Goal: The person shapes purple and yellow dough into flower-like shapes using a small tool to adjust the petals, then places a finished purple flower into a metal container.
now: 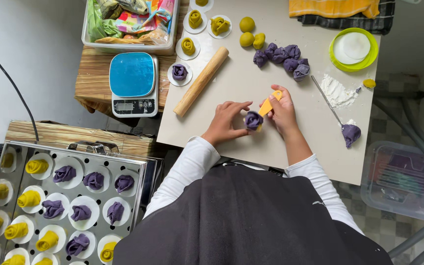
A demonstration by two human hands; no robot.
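While my left hand [225, 121] steadies the purple dough rose [253, 119] on the board [251, 83], fingers closed lightly on it, my right hand [283, 112] grips an orange scraper [269, 104]. The steamer tray [138, 169] is mostly filled; purple lumps [283, 57] and yellow balls [249, 35] wait unshaped. The scraper's edge is probably under the rose, hidden.

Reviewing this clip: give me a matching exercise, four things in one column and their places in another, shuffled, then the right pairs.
Things:
1. rolling pin
2. kitchen scale
3. green lid
4. purple dough rose

Places:
A. far right corner of the work board
B. between the left hand and right hand
C. wooden stool left of the board
D. lying diagonally on the board's left part

Pairs: 1-D, 2-C, 3-A, 4-B
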